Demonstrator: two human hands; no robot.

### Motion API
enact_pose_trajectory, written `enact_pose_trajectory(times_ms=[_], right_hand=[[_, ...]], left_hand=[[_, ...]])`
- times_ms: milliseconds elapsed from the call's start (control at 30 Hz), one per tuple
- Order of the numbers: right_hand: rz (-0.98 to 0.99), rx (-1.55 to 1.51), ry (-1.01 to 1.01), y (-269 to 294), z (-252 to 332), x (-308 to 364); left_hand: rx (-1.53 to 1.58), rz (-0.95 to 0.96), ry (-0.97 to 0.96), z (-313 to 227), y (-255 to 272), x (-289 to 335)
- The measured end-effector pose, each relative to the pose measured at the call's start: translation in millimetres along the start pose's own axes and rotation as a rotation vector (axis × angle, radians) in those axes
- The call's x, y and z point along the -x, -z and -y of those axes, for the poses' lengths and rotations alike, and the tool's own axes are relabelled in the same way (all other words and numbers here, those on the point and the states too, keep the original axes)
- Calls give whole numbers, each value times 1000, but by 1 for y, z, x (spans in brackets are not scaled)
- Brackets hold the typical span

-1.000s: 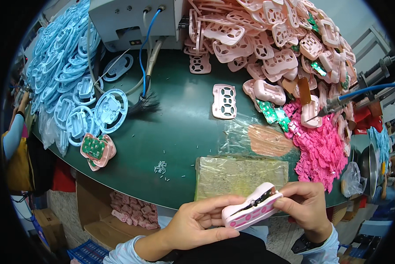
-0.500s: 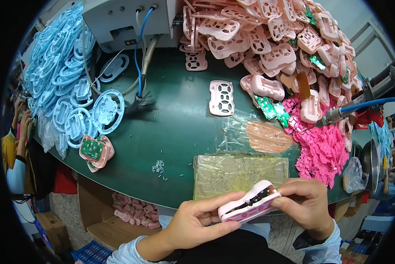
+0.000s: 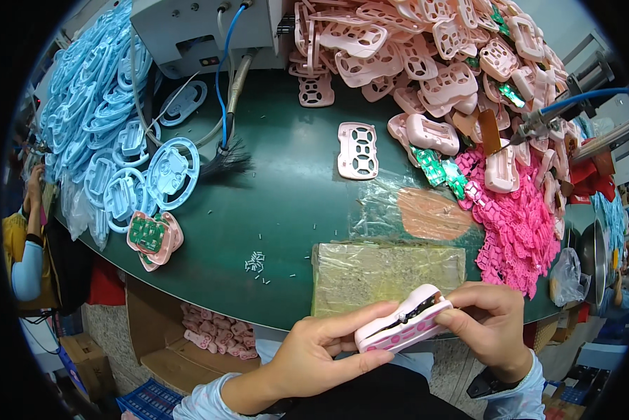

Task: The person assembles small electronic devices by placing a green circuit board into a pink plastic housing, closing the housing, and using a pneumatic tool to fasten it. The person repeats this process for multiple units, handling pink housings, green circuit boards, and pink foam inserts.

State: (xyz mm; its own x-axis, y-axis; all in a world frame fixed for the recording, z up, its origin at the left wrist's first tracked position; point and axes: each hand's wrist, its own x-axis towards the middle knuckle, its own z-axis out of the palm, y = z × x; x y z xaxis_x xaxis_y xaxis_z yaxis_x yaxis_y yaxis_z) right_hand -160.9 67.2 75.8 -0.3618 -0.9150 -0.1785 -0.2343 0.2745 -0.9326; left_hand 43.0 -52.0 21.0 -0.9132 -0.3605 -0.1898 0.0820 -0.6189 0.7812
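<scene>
Between my two hands is a pale pink plastic casing (image 3: 404, 323), its two halves parted along one side so that dark parts show in the gap. Pink buttons stick out along its lower face. My left hand (image 3: 321, 344) grips the left end, thumb below and fingers above. At the right end, my right hand (image 3: 488, 320) pinches the casing near its edge with thumb and fingertips. Just beyond the casing lies a block wrapped in clear yellowish film (image 3: 388, 276). A loose pink faceplate with cut-out holes (image 3: 358, 151) rests farther back on the green table (image 3: 279, 189).
Pink casing parts (image 3: 426, 77) are heaped at the back right, with magenta button pads (image 3: 517, 238) before them. An electric screwdriver (image 3: 531, 126) reaches in from the right. Small screws (image 3: 255, 262) lie left of the block. Blue plastic parts (image 3: 94, 105) pile up at left.
The casing and both hands look nearly unchanged; the gap between its halves seems slightly narrower. The view has shifted a little, and the screwdriver at right sits higher.
</scene>
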Motion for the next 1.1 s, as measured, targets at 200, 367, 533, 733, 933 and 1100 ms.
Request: enact_pose_trajectory(times_ms=[200, 367, 533, 733, 933, 1100], right_hand=[[-70, 40, 37, -8, -1, 4], [-253, 493, 228, 5, -1, 11], [128, -140, 9, 7, 3, -2], [324, -533, -126, 5, -12, -6], [250, -305, 19, -4, -12, -1], [240, -403, -27, -13, -26, 3]], left_hand=[[-246, -119, -79, -2, -7, 1], [-383, -145, -162, 3, 3, 5], [-432, -57, -210, -4, 2, 5], [-378, 23, -142, -6, 8, 6], [-358, 62, -82, -5, 12, 7], [-306, 52, -48, 0, 8, 6]])
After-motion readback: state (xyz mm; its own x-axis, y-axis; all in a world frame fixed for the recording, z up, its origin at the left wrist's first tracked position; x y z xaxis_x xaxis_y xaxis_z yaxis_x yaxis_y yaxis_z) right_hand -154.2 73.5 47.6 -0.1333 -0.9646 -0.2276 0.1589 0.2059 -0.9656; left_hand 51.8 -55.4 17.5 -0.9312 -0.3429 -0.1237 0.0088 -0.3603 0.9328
